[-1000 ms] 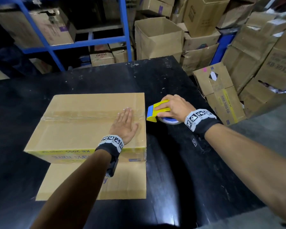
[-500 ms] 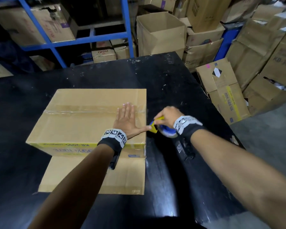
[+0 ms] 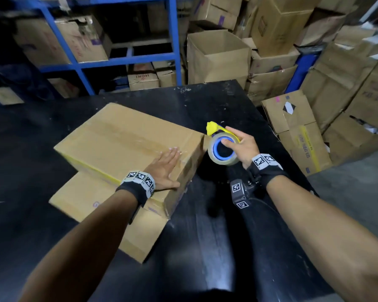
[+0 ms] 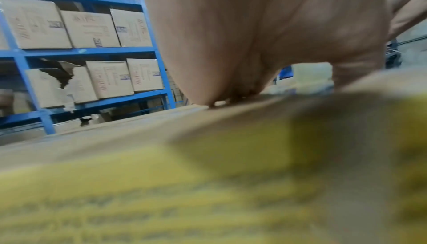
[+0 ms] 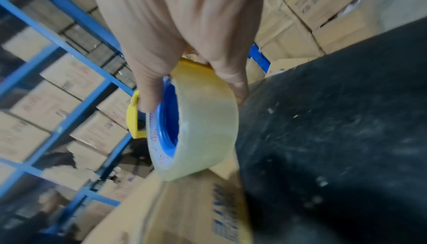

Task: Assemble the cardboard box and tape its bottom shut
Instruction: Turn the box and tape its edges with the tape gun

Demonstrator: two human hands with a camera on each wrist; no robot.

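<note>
The brown cardboard box [image 3: 122, 144] lies bottom up on the black table [image 3: 216, 247], turned at an angle, with clear tape along its centre seam. One flap [image 3: 109, 205] lies flat on the table toward me. My left hand [image 3: 165, 165] presses flat on the box's top near its right edge, fingers straight; in the left wrist view the palm [image 4: 265, 37] rests on the cardboard [image 4: 208, 138]. My right hand [image 3: 241, 146] grips the tape roll [image 3: 224, 149] with its blue core and yellow dispenser [image 3: 213, 128], lifted just right of the box. The right wrist view shows the roll [image 5: 198, 120] held over the box's end.
Blue shelving [image 3: 122, 59] with cartons stands behind the table. An open carton [image 3: 216, 55] and stacked boxes [image 3: 297, 136] crowd the far right edge. Grey floor [image 3: 347, 192] shows at the right.
The box has turned counter-clockwise under my left hand. My right hand has lifted the tape roll off the box's right end and tipped its blue core toward me.
</note>
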